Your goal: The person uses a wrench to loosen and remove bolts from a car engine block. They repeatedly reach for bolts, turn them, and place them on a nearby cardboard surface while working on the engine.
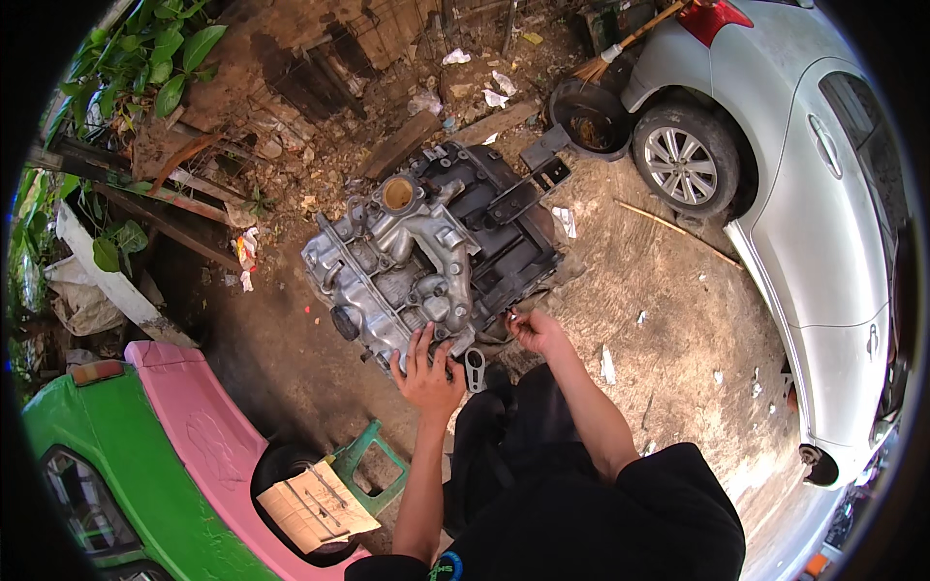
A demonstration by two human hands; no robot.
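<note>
A dismantled engine (387, 257), silver on the left and black on the right, sits on the ground before me, with an open round port (397, 194) on top. My left hand (429, 378) rests against the near edge of the silver casting, fingers spread and holding nothing. My right hand (533, 331) is pinched at the black part's lower edge, on something small that I cannot make out. A grey metal bracket (475, 368) with a hole shows just below the engine, between my hands.
A silver car (814, 252) stands on the right, beside a black basin (567, 121) and broom (620, 48). At lower left are a green-and-pink vehicle (116, 484), a green stool (387, 450) and cardboard (310, 513). Planks (397, 145), plants (165, 58) and litter lie behind.
</note>
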